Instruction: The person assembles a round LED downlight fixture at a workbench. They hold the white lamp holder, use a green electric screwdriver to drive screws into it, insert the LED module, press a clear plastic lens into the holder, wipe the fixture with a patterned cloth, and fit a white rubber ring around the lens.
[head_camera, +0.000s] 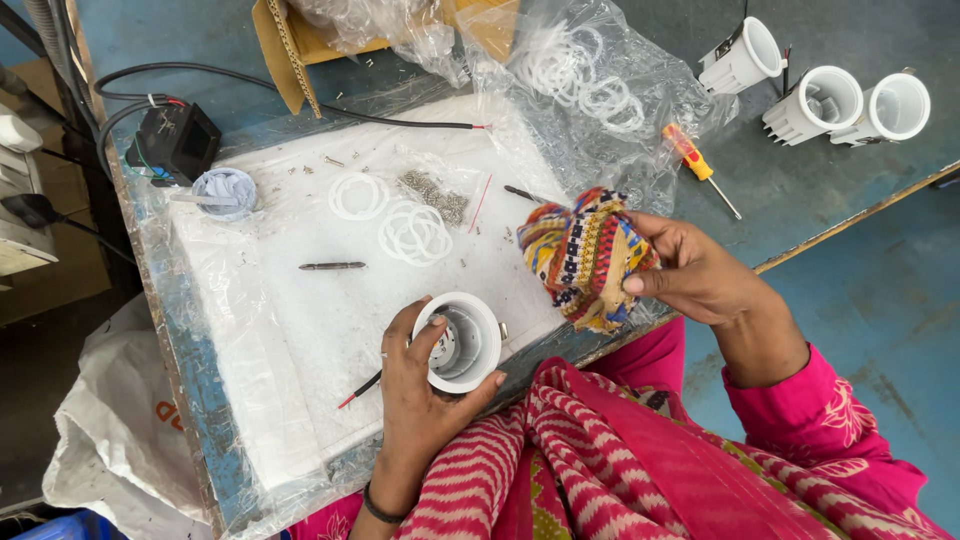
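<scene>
With the left hand gripping the white lamp housing at the worktop edge, the right hand, pinching the bunched patterned cloth, should probably wipe gently inside.

Blue floor, plastic-covered workbench

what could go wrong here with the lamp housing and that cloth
The left hand holds the white housing at the table's front edge; a slip could drop it into the lap. The patterned cloth in the right hand might sweep the small screws or white rings away.
</scene>
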